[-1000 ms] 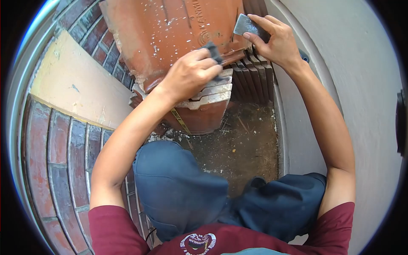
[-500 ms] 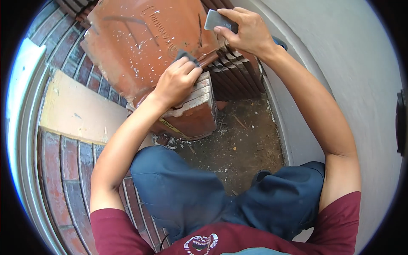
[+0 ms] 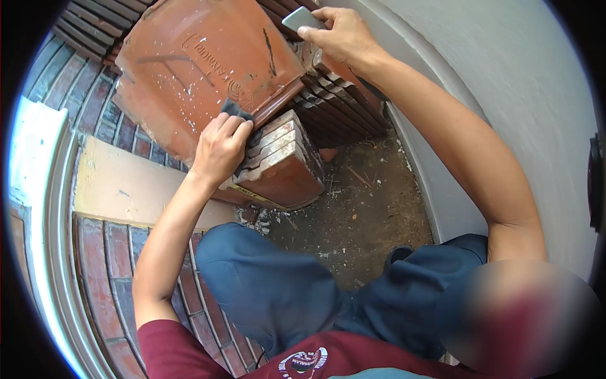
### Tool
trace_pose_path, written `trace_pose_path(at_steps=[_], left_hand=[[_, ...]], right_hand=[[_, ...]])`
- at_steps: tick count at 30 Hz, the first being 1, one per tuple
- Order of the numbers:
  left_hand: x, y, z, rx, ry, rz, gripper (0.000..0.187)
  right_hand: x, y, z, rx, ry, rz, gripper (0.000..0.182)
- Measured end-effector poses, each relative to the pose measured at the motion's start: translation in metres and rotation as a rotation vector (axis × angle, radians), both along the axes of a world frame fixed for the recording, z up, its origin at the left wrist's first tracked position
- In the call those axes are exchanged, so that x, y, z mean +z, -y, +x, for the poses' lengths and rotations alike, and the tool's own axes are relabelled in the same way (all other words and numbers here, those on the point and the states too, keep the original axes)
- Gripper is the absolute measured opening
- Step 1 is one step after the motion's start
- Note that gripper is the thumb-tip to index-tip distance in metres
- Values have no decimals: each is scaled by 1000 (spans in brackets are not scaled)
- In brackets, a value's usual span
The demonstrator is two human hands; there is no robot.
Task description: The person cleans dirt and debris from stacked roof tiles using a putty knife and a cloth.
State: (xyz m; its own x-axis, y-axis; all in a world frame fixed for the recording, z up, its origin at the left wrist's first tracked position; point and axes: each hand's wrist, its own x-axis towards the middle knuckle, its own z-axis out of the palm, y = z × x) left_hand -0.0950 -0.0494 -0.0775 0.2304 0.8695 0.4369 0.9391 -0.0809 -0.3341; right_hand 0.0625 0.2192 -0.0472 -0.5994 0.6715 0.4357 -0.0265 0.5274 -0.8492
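A large orange-brown roof tile with raised lettering and white specks lies tilted on top of a stack of tiles. My left hand is closed around a dark grey cloth-like piece at the tile's near edge, next to the lettering. My right hand pinches a flat grey rectangular plate between thumb and fingers. It is held above the tile's far right corner, apart from the surface.
More tiles stand on edge between the tile and the pale wall. Brickwork and a cream panel run along the left. Debris litters the dirty floor before my knees.
My left hand has slid left and nearer across the tile with the grey piece. My right hand, still gripping the plate, sits slightly further left in view. The view has shifted a little.
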Motion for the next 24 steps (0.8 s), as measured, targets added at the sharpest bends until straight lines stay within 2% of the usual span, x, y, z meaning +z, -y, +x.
trace_pose_path(at_steps=[3, 5, 6, 9, 11, 14, 15, 18, 21, 24], left_hand=[[-5, -20, 1, -38, -34, 40, 25], [-8, -47, 5, -38, -44, 43, 17], [-8, -61, 8, -36, -44, 30, 15], [-11, -101, 13, -27, -16, -30, 10], [-15, -121, 15, -18, -15, -55, 11], [-19, -138, 21, 0, -68, -72, 17], [-18, -135, 21, 0, -60, -58, 18], [-18, -113, 19, -1, -33, -19, 20], [-3, -65, 24, 62, 17, -68, 20], [18, -20, 31, 341, 21, -277, 15]], right_hand=[[-7, -11, 1, 75, 145, -87, 57], [-22, -17, -3, 72, 253, -113, 58], [-29, -20, -5, 53, 308, -23, 55], [-42, -24, -10, 10, 304, 45, 23], [-44, -30, -13, 19, 319, 57, 35], [-44, -37, -17, 16, 320, 93, 38], [-39, -34, -17, 16, 316, 110, 36], [-31, -26, -10, 69, 325, -71, 33], [-37, -25, -5, 93, 312, -67, 36], [-53, -28, -4, -23, 140, 193, 38]])
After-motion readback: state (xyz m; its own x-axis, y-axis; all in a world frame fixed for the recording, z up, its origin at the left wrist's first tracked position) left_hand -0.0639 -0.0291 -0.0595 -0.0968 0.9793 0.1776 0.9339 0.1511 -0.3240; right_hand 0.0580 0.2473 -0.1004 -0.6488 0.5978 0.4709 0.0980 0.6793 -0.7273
